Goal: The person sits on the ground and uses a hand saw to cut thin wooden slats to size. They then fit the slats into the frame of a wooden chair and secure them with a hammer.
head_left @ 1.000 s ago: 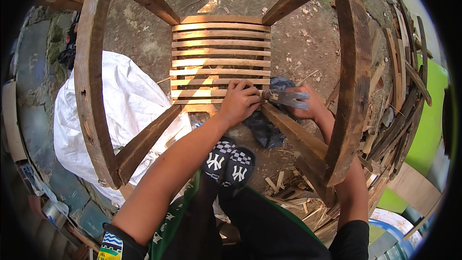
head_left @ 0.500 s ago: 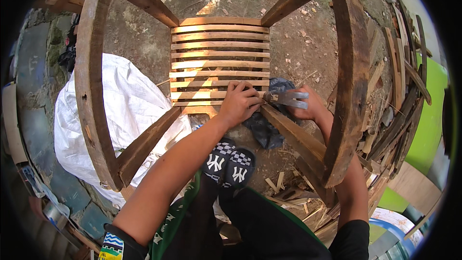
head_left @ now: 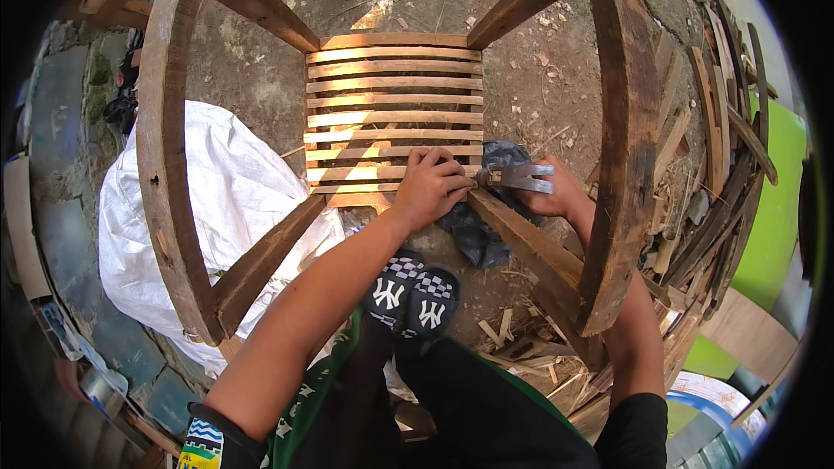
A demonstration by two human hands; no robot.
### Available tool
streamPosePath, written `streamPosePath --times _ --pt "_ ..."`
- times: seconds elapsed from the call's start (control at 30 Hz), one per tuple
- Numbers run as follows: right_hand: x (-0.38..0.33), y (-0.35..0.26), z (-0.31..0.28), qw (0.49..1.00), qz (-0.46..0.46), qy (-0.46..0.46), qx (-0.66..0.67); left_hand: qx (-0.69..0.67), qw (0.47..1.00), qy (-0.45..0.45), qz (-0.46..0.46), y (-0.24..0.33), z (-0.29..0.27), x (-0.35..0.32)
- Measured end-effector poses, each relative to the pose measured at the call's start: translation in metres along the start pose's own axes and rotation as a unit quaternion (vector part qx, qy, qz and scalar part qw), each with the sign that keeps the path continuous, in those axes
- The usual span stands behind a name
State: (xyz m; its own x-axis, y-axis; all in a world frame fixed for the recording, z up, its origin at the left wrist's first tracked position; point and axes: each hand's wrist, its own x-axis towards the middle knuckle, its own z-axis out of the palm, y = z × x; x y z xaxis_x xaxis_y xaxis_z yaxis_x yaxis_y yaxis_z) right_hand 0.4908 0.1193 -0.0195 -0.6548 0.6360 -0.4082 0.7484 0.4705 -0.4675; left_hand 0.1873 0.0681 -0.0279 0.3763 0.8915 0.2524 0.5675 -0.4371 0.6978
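A wooden chair-like frame with thin slats [head_left: 395, 118] across its low part stands in front of me. My left hand [head_left: 432, 187] is closed over the right end of the nearest slats, fingers curled and pressed to the wood. Whether a nail is pinched there is hidden. My right hand [head_left: 554, 188] grips a claw hammer [head_left: 519, 176] just right of the frame. The hammer's head lies beside the slat ends, close to my left fingertips; its handle is mostly hidden. Thick posts [head_left: 621, 139] rise on both sides, with my right forearm passing behind the right one.
A white woven sack [head_left: 217, 200] lies at the left, beside a stone-block wall [head_left: 65, 182]. Black plastic [head_left: 482, 239] lies under the right side of the frame. Scrap wood [head_left: 721, 139] is piled along the right. Wood chips dot the ground, and my sandalled feet [head_left: 413, 295] stand below.
The view has shifted slightly, so the frame sits a little further left. Both hands and the hammer keep nearly the same place at the slat ends.
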Motion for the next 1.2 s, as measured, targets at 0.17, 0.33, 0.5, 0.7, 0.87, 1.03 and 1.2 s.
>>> streamPosePath --times 0.17,0.33,0.5,0.7,0.87,1.03,1.2 --pt "-0.007 -0.023 -0.010 0.996 -0.048 0.069 -0.012 0.005 1.000 -0.004 -0.002 -0.001 -0.001 0.000" --pt "-0.011 -0.013 0.003 0.993 0.054 0.008 0.108 0.011 1.000 -0.005 0.005 0.001 -0.003 0.001" --pt "-0.003 -0.009 0.006 0.997 0.027 -0.018 0.069 0.008 1.000 -0.003 0.007 0.000 -0.001 -0.001" --pt "-0.015 -0.020 0.015 0.978 0.114 0.003 0.173 -0.018 1.000 -0.005 0.016 -0.002 -0.001 -0.001" --pt "-0.013 -0.025 0.013 0.962 0.125 0.056 0.236 -0.055 0.998 -0.022 0.017 -0.002 -0.006 0.001" --pt "-0.014 -0.013 0.010 0.989 0.067 0.012 0.129 -0.070 0.997 -0.032 -0.003 0.002 -0.007 0.001" --pt "-0.009 -0.015 0.008 0.991 0.017 0.021 0.134 -0.050 0.997 -0.057 -0.001 0.001 -0.011 0.001"
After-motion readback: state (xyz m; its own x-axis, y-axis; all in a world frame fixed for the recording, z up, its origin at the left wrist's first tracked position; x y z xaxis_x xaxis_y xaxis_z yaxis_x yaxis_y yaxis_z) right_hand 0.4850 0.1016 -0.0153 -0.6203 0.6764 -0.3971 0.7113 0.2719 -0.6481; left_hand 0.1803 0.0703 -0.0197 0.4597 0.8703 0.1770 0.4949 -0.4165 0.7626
